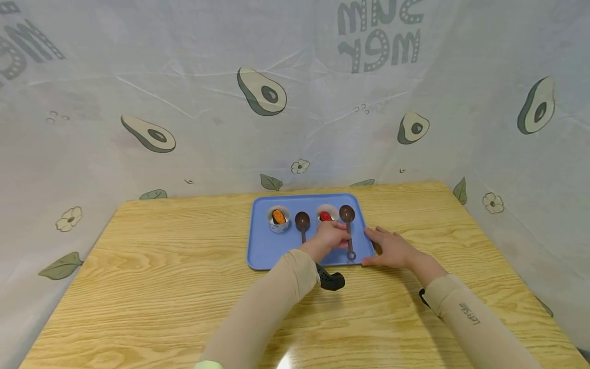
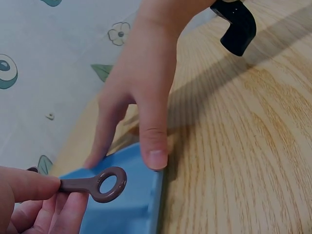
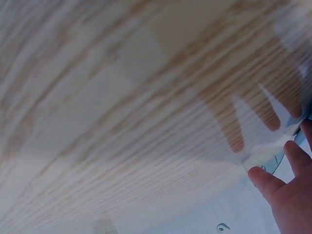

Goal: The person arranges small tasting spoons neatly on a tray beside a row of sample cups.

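In the head view my left hand (image 1: pixel 331 234) pinches the handle of a brown spoon (image 1: pixel 347 214) over the right part of a blue tray (image 1: pixel 265 256). The left wrist view shows thumb and fingers on that handle, its ring end (image 2: pixel 109 185) sticking out. My right hand (image 1: pixel 392 249) touches the tray's near right corner, with thumb and fingers spread and fairly straight. Left of the held spoon, a small white cup (image 1: pixel 321 209) contains a red piece (image 1: pixel 325 216), partly behind my left hand. A second brown spoon (image 1: pixel 302 220) lies farther left, its handle end hidden by the left hand.
Another white cup (image 1: pixel 279 227) with an orange and black piece (image 1: pixel 278 216) stands on the tray's left side. The tray lies near the back of a wood-grain table (image 1: pixel 175 256). Behind the table hangs a pale avocado-print cloth (image 1: pixel 207 148). A black curved wrist device (image 1: pixel 332 281) juts from my left wrist.
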The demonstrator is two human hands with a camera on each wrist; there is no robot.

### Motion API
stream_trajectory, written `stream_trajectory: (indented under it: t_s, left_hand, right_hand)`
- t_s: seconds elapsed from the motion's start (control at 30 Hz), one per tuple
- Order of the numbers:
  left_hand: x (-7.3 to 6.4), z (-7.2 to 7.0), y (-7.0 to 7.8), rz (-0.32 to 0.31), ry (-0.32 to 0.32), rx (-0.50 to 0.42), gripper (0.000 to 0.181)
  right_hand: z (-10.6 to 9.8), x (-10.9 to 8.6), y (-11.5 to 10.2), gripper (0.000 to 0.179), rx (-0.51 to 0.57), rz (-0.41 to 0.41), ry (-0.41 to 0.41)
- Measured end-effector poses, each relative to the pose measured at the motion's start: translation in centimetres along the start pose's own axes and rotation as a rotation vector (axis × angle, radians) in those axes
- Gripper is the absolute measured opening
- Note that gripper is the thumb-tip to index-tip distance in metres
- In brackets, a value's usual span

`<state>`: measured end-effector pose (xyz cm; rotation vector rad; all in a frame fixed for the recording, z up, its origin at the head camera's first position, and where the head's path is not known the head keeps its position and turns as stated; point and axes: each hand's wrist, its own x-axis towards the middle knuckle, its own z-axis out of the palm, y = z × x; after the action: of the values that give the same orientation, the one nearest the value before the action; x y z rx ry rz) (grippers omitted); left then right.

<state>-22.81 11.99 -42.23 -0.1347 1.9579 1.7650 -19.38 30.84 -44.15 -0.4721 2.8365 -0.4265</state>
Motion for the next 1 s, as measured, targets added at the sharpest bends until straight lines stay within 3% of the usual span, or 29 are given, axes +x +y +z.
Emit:
stream_trajectory:
  t_s: [0.57,0.63,0.73,0.77,0.87,0.97,1.0]
  left_hand:
    - [0.6,1.1,-0.9,-0.043,0.046,-0.035,0.027]
    - [1.1,1.3,-1.2,-0.059,0.055,-0.027,0.027]
    - [3.1,1.4,-2.4,-0.063,0.069,-0.006,0.025]
    - [4.7,1.5,-3.6,-0.032,0.068,-0.015,0.022]
    - [5.9,1.5,-4.3,-0.023,0.078,0.006,0.021]
    - [5.3,1.6,-3.9,-0.025,0.108,0.03,0.022]
    - [4.0,1.7,-2.8,-0.055,0.123,0.047,0.025]
  right_hand:
    - [-0.2,-0.2,-0.1,0.096,0.016,-0.015,0.002]
    - [-0.1,-0.2,-0.1,0.095,0.012,-0.017,0.002]
    - [-0.1,-0.2,0.0,0.095,0.006,-0.02,0.005]
    - [-0.1,-0.2,0.0,0.095,0.004,-0.021,0.006]
    - [-0.1,-0.2,0.1,0.095,0.007,-0.025,0.009]
    - [0.0,-0.1,0.2,0.096,0.006,-0.028,0.01]
    - [0.0,-0.1,0.2,0.096,0.007,-0.028,0.01]
